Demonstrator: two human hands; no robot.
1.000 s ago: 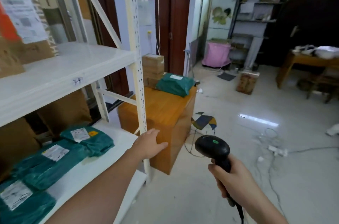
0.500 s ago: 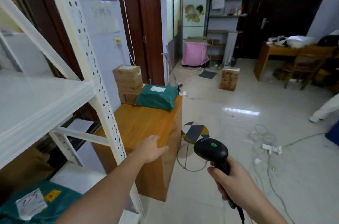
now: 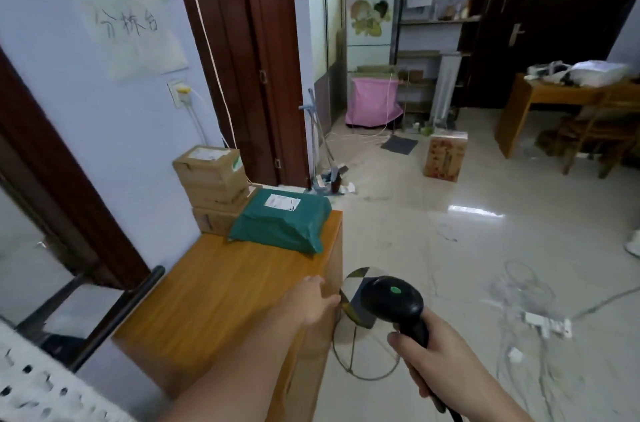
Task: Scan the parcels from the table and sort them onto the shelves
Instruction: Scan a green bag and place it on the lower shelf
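A green plastic-wrapped parcel (image 3: 282,222) with a white label lies at the far end of the wooden table (image 3: 221,293). Beside it, against the wall, stands a stack of brown cardboard boxes (image 3: 212,188). My left hand (image 3: 310,302) reaches out over the table's right edge, fingers apart and holding nothing, well short of the green parcel. My right hand (image 3: 438,357) grips a black barcode scanner (image 3: 396,304) by its handle, to the right of the table above the floor. A corner of the white perforated shelf post (image 3: 45,383) shows at the lower left.
A small round stool (image 3: 360,321) stands on the floor right of the table, under the scanner. Loose cables and a power strip (image 3: 547,324) lie on the tiles at right. A cardboard box (image 3: 445,157), a pink bin (image 3: 372,99) and a desk (image 3: 568,99) stand farther back.
The view has swung right, away from the shelves and toward the table; the shelf and its green parcels have left the frame. Both hands have come closer to the table.
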